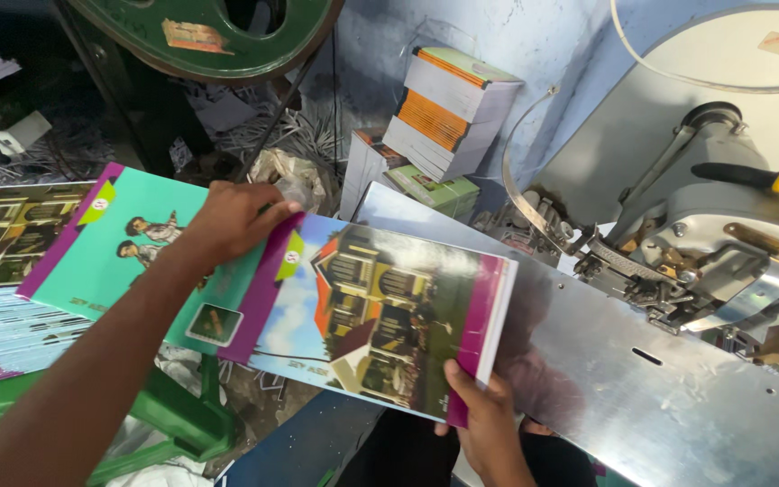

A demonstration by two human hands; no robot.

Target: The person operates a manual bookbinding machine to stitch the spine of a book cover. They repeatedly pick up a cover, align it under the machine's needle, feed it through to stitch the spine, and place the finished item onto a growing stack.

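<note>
Presently, the left hand (232, 216) rests palm-down with its fingers (268, 209) curled over the far edge of a printed cover sheet (227, 271), teal and house-pictured with purple bands. Nearer the body, the right hand (489, 419) pinches the purple corner of a thin stack of notebooks (398, 316), thumb on top, remaining fingers hidden beneath. Just beyond the right fingertips lies a bare metal plate (642, 379), leading to a stitching machine head (705, 243). Left of the left fingers sits a pile of covers (2, 298) on a green stool (182, 415). Bound books (448, 113) are stacked against the wall, well beyond both hands.
</note>
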